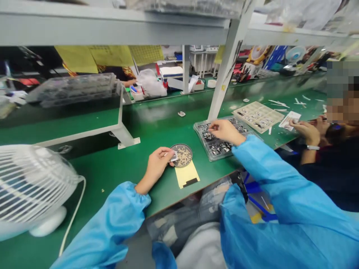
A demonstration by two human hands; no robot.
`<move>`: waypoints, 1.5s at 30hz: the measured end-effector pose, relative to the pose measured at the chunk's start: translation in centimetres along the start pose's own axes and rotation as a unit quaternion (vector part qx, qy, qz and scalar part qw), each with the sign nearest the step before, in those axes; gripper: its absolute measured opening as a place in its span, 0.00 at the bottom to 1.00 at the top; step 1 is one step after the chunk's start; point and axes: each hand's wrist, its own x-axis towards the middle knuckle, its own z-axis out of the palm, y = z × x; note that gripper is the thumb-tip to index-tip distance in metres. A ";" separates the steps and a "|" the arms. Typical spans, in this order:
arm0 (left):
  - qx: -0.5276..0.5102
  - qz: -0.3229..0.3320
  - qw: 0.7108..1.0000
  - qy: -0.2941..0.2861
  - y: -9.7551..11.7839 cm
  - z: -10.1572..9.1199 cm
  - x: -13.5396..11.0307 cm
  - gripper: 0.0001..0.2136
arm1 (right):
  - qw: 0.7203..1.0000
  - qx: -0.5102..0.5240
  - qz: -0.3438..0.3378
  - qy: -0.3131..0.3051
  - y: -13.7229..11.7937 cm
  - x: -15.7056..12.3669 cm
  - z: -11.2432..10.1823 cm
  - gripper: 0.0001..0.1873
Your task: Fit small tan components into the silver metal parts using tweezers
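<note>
My left hand (158,161) is closed on a small flat piece (174,156), pale with a dark patch, held over the left rim of a round dish. That dish (183,155) is full of tiny tan bits and stands at the top of a yellow paper (187,175) with a black strip. My right hand (225,131) hovers at a clear compartment box (213,158) filled with small metal and dark parts. Its fingers are bent together in a pinch above the left compartments; whether a part is between them is too small to make out.
A white fan (36,183) stands at the left with its cord trailing. Behind the box lies a cream sorting tray (259,116). A slanted white post (227,63) rises behind the box. At the right, another person's hand (305,130) holds a white card.
</note>
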 end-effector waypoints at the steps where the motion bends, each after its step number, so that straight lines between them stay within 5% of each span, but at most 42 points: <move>1: -0.003 -0.003 1.000 -0.002 0.0 0.1 -0.1 0.22 | 1.000 0.000 0.005 -0.015 1.0 -0.6 1.6 0.07; 5: 0.017 0.010 1.000 -0.002 -0.1 0.3 -0.5 0.19 | 0.999 -0.014 0.011 -0.028 2.4 -0.9 4.1 0.12; 19: -0.015 -0.012 1.000 0.002 0.4 0.8 -0.9 0.20 | 0.993 -0.050 -0.047 -0.091 1.3 0.9 3.1 0.13; 25: -0.028 -0.012 1.000 -0.003 0.6 1.2 -1.1 0.21 | 0.996 -0.040 -0.024 -0.078 0.7 1.1 2.5 0.18; 30: -0.038 -0.026 0.999 -0.004 0.4 1.2 -1.0 0.20 | 0.996 0.086 -0.025 -0.009 0.0 -0.5 1.6 0.09; 33: -0.048 -0.029 0.998 -0.002 0.4 1.4 -1.2 0.18 | 0.967 0.250 0.007 0.045 -2.5 -3.3 1.9 0.12; 37: -0.066 -0.036 0.997 -0.013 0.5 1.5 -1.4 0.16 | 0.900 0.431 0.068 0.019 -6.8 -6.9 4.5 0.18; 45: -0.032 -0.003 0.999 -0.015 0.4 1.4 -1.7 0.13 | 0.857 0.510 0.074 0.014 -9.1 -9.0 8.4 0.20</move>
